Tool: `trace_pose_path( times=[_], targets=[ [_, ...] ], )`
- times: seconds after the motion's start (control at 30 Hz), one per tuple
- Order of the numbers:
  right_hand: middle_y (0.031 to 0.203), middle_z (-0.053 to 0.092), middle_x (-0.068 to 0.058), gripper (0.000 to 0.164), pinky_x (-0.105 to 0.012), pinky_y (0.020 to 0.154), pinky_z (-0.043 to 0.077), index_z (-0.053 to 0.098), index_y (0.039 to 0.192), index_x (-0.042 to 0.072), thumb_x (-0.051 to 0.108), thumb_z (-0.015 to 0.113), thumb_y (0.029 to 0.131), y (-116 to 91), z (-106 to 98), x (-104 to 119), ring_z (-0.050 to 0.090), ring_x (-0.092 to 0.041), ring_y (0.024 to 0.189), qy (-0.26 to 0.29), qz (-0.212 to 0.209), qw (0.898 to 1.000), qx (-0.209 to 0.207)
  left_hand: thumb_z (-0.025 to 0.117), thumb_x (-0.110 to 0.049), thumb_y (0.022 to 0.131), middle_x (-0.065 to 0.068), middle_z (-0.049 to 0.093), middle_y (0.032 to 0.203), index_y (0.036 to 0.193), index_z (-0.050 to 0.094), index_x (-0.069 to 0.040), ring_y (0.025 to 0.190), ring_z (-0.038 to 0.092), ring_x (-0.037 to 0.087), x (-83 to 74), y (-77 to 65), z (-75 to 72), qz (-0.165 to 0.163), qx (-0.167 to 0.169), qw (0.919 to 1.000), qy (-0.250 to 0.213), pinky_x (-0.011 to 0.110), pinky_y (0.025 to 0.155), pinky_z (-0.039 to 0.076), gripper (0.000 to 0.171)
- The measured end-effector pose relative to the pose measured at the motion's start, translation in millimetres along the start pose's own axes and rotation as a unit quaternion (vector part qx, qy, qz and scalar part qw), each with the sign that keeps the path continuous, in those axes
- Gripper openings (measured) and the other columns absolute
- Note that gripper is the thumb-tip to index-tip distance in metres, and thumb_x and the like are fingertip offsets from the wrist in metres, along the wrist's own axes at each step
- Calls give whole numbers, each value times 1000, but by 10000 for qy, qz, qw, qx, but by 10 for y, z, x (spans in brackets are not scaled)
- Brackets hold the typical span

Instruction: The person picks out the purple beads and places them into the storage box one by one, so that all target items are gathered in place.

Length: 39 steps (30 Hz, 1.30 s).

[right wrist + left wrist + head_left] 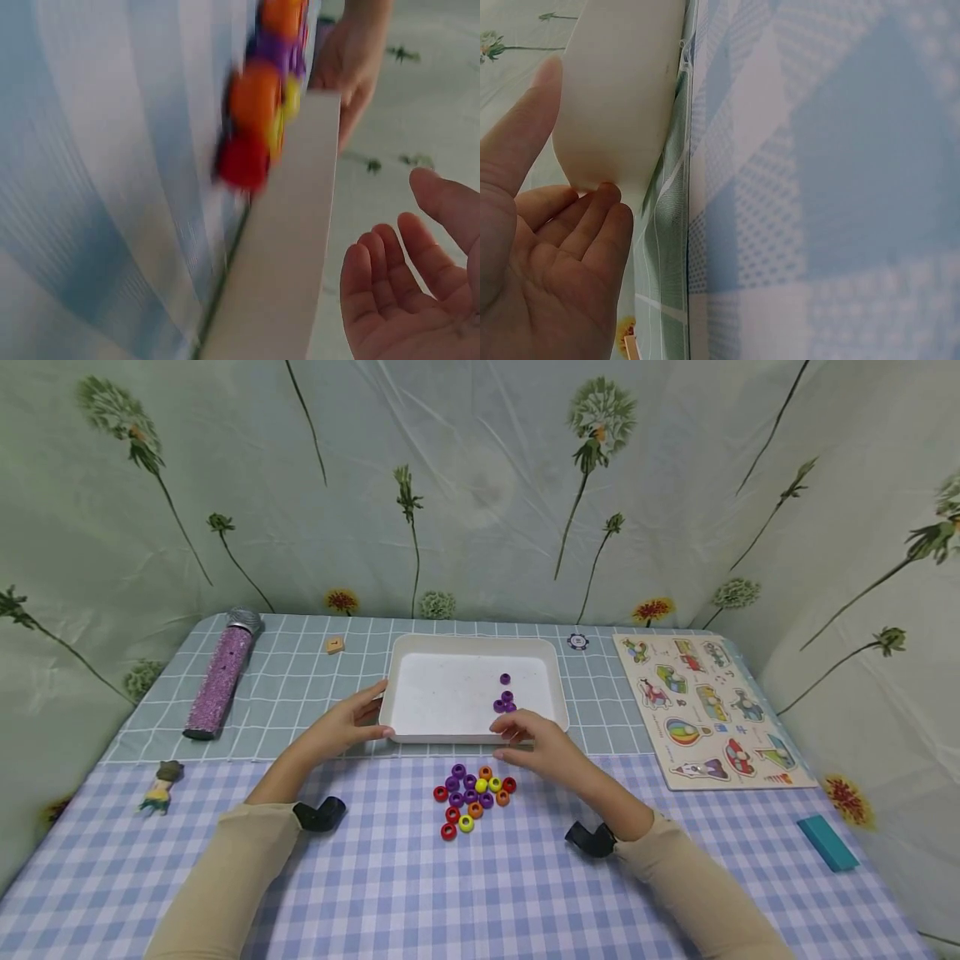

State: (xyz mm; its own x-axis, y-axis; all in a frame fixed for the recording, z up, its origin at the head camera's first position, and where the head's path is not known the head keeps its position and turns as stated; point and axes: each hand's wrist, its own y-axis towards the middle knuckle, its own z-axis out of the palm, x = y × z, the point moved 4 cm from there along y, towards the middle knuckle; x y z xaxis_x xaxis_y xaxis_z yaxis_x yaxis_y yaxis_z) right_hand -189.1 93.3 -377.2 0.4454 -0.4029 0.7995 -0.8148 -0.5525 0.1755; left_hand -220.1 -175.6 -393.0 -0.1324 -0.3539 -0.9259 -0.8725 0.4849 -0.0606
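Note:
A white rectangular tray (465,647) stands at the table's middle, with several purple beads (506,679) in its right part. My left hand (342,724) is at its left end, thumb near the front corner and fingertips against the end wall (604,161). Over the tray's front rim hovers my right hand (536,742), thumb and fingers apart. In the right wrist view, that hand (409,289) shows nothing between its relaxed fingers. In front of the tray lies a loose group of purple, red, orange and yellow beads (470,796).
On the left lie a glittery pink microphone (221,678), a small figurine (160,788) and a wooden letter tile (334,645). To the right are a round chip (577,642), a wooden picture puzzle board (701,710) and a teal block (827,842).

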Motion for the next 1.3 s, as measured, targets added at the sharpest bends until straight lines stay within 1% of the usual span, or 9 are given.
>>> trace_pose_path(
  times=[0.17, 0.3, 0.43, 0.53, 0.73, 0.97, 1.03, 1.17, 1.3],
  targets=[
    [96, 54, -11, 29, -32, 70, 44, 53, 101, 1, 5, 61, 73, -217, 187, 141, 51, -23, 80, 274, -103, 9975, 642, 62, -13, 73, 20, 8, 135, 132, 9, -1, 118, 18, 35, -28, -12, 11, -108, -44, 9999, 22, 45, 91, 24, 81],
    [91, 54, -11, 25, -30, 64, 45, 54, 97, 0, 1, 61, 72, -300, 291, 146, 51, -22, 74, 290, -113, 9956, 885, 62, -11, 73, 16, 8, 135, 133, 11, -4, 119, 18, 32, 16, 2, 6, -119, -91, 9999, -73, 43, 92, 23, 79],
    [85, 55, -2, 22, -20, 61, 44, 57, 93, 6, 6, 63, 72, -319, 365, 19, 50, -12, 72, -133, 9, 9950, 994, 63, -17, 71, 13, 9, 136, 133, 12, -7, 120, 19, 30, 153, 53, -17, -32, -77, 10000, -49, 41, 92, 25, 81],
    [82, 54, 3, 19, -17, 60, 42, 58, 92, 10, 10, 62, 73, -314, 395, -20, 48, -7, 71, -533, -81, 9927, 1079, 64, -22, 70, 12, 10, 136, 133, 12, -9, 120, 20, 29, 211, 71, -22, -3, -96, 10000, 27, 39, 92, 26, 83],
    [86, 54, 7, 17, -16, 63, 40, 60, 92, 11, 11, 59, 76, -292, 432, 18, 45, -4, 72, -1253, -474, 9834, 1220, 65, -25, 69, 11, 11, 136, 133, 13, -9, 119, 21, 28, 230, 68, -27, -8, -154, 9999, 16, 38, 91, 26, 85],
    [93, 55, 6, 19, -19, 78, 38, 61, 96, 12, 13, 58, 78, -263, 461, 70, 47, -4, 89, -1742, -500, 9748, 1301, 65, -28, 68, 9, 13, 136, 134, 12, -12, 119, 21, 26, 241, 61, -36, -168, -182, 9996, 93, 37, 92, 26, 86],
    [94, 55, 6, 18, -19, 79, 38, 61, 95, 12, 14, 57, 78, -256, 467, 74, 48, -4, 90, -1793, -468, 9736, 1331, 66, -29, 68, 10, 14, 136, 134, 13, -13, 119, 22, 26, 245, 58, -37, -228, -201, 9995, 121, 38, 92, 26, 86],
    [86, 54, 6, 15, -16, 67, 41, 61, 92, 10, 14, 58, 77, -244, 443, 75, 48, -4, 77, -1525, -281, 9799, 1257, 65, -28, 68, 12, 15, 135, 134, 12, -13, 119, 22, 27, 245, 52, -36, -234, -185, 9995, 144, 39, 92, 26, 86],
    [82, 53, 6, 14, -16, 61, 43, 60, 91, 8, 10, 58, 77, -210, 325, 79, 49, -3, 70, -771, 12, 9935, 838, 65, -28, 69, 13, 16, 135, 134, 12, -12, 119, 23, 27, 244, 52, -31, -189, -161, 9996, 126, 39, 92, 26, 86]
  ],
)
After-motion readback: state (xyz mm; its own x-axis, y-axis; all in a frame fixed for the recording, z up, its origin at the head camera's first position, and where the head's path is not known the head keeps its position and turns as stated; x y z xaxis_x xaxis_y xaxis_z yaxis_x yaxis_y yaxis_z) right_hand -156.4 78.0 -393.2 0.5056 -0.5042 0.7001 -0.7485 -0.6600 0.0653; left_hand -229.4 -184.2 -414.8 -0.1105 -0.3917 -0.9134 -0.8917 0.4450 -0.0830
